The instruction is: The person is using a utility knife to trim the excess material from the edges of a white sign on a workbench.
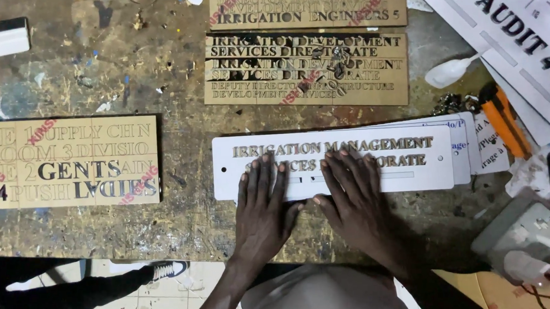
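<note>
A white rectangular sign plate with raised gold letters lies on the worn workbench in front of me. My left hand lies flat on its lower left part, fingers spread over the second row of letters. My right hand presses flat beside it, covering the middle of that row. Neither hand holds anything. Part of the lettering is hidden under my fingers.
Gold sheets with cut-out letters lie at the left and above, another at the top. White printed sheets, an orange cutter, a small white bottle and a white block are around. Someone's leg and shoe show below the bench.
</note>
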